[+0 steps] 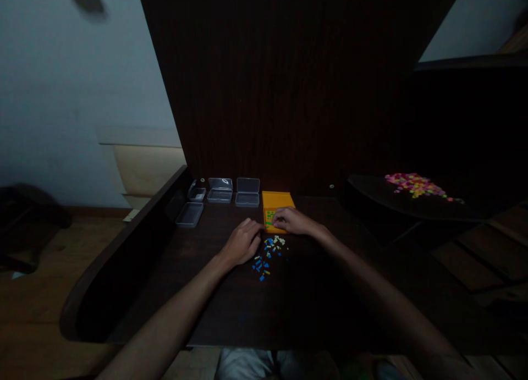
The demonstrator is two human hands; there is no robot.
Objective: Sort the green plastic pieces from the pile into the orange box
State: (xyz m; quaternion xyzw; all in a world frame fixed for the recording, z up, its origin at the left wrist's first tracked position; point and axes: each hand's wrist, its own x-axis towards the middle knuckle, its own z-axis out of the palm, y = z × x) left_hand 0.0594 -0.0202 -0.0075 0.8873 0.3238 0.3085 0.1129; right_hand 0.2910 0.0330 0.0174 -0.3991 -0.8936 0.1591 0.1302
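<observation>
An orange plastic case (278, 196) lies with its lid raised on the dark tabletop, green pieces inside its tray. My right hand (291, 220) is over the tray, thumb and fingertips brought together; anything between them is too small to make out. Beside the case's left edge rests my left hand (243, 241), its fingers loosely bent and the index finger reaching to the near left corner, apparently touching it. Just in front of the case, small blue pieces (259, 265) and pale yellow pieces (279, 241) are scattered loose on the table.
Several clear plastic boxes, including one open box (247, 198) and a shallow tray (190, 214), stand along the back left. A raised side board (124, 248) borders the table's left. At right, a dark curved surface (371, 190) holds a pile of pink and yellow bits (414, 185).
</observation>
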